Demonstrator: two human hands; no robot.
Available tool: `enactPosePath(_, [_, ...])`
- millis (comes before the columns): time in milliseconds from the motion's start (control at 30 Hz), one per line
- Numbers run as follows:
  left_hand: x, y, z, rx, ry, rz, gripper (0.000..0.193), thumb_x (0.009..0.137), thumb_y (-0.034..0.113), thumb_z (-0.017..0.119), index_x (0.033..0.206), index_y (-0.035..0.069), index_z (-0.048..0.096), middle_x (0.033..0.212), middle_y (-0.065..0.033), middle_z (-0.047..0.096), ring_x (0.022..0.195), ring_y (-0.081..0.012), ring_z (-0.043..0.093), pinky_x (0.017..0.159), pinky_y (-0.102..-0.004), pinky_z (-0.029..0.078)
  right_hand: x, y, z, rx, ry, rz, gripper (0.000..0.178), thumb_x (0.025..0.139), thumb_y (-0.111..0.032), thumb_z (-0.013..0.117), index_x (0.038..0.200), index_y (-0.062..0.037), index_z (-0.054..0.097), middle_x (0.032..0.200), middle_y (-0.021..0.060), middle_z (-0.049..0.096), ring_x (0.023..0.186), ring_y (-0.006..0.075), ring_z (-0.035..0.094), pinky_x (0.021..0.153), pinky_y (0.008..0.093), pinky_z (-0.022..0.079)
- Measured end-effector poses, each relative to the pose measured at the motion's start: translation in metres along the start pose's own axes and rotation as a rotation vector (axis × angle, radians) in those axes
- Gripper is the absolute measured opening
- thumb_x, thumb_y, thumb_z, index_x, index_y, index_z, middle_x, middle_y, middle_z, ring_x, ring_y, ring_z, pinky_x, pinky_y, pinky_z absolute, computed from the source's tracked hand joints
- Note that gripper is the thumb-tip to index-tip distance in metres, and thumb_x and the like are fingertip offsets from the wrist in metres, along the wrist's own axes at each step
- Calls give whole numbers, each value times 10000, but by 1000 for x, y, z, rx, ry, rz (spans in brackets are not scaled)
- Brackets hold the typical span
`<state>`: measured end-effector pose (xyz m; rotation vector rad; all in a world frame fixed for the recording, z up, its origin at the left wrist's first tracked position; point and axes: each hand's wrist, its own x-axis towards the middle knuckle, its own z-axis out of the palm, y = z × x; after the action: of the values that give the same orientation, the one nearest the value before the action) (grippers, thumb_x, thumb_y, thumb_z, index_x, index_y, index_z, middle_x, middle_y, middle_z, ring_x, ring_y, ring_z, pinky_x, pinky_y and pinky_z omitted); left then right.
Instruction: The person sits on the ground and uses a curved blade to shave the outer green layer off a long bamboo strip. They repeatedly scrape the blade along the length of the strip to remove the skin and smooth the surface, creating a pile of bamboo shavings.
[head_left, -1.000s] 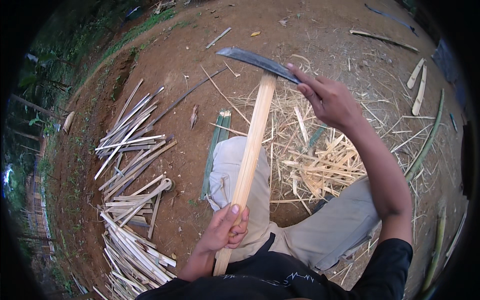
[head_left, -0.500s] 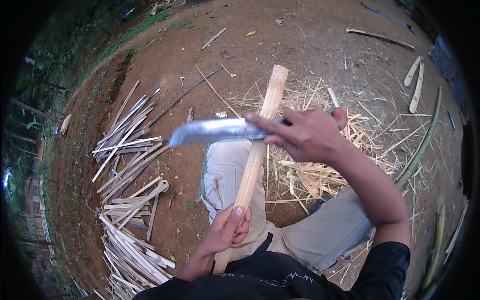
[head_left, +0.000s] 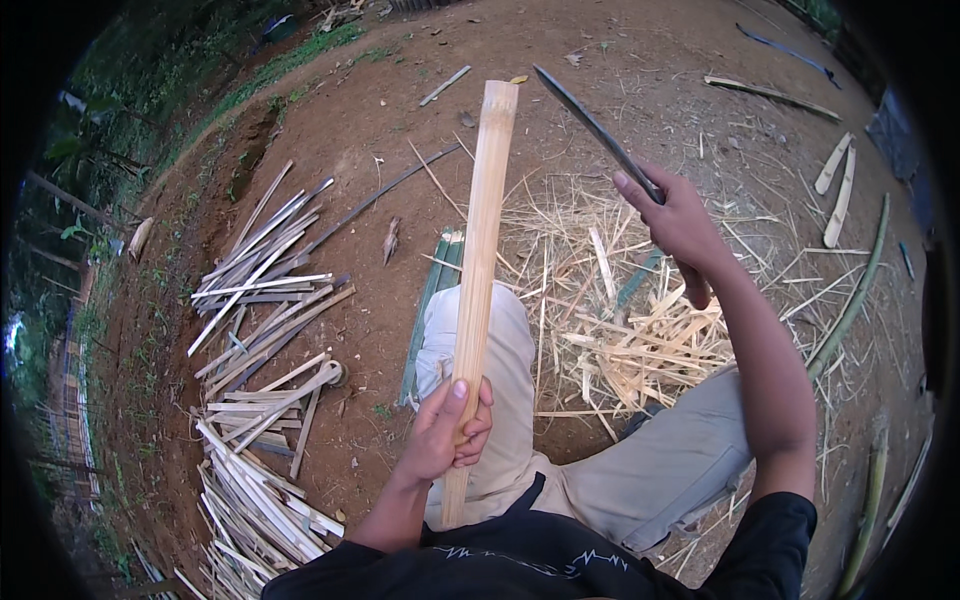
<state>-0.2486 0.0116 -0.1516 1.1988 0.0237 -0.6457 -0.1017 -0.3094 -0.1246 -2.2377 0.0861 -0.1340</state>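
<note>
My left hand [head_left: 448,430] is wrapped round the lower part of a pale split-bamboo slat [head_left: 484,210]. The slat stands nearly upright in front of me, over my left leg, its far end pointing away. My right hand [head_left: 682,226] grips the handle of a machete [head_left: 590,122], out to the right of the slat. Its dark blade points up and to the left, edge-on to my view, and does not touch the slat. Part of the handle is covered by my fingers.
Pale shavings [head_left: 650,345] lie heaped between and beyond my legs. Bundles of thin strips [head_left: 265,490] are spread on the brown soil at left. A green bamboo length [head_left: 852,295] and two split pieces [head_left: 840,195] lie at right; green strips [head_left: 430,300] rest beside my left knee.
The machete has come off the slat and swung up and right, from lying across it to standing clear. The slat has tipped more upright, its far end shifting left.
</note>
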Motion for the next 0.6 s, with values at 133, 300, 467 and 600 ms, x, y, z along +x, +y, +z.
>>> enactPosePath(133, [16,3,1,-74,52,83,408,1060,429,283,1050,57,449,658,-4,359,406,-58,296,334,-213,270,2,-7,-5,414,-151,134,256,956,-273,619,978,-18,636,636,-25,495,466,56,469,421,241,379])
enactPosePath(300, [29,6,9,-136,106,130,391,1065,409,277,1062,55,443,672,-17,389,408,-72,332,331,-229,311,-4,-10,-4,676,-189,134,237,978,-210,588,1060,9,627,643,-22,508,414,32,404,381,225,326])
enactPosePath(467, [65,5,28,-141,137,316,379,1062,378,324,1085,34,480,816,-66,498,596,-151,523,557,-314,488,-19,-29,9,511,-239,103,250,909,-225,689,1002,-3,622,745,34,642,460,43,461,403,226,352])
enactPosePath(600, [86,12,25,-141,218,419,372,1053,356,393,1158,36,551,953,-47,538,873,-144,554,836,-307,482,-35,-40,33,245,-312,-43,462,773,-401,810,969,-21,636,705,25,612,687,154,569,701,358,463])
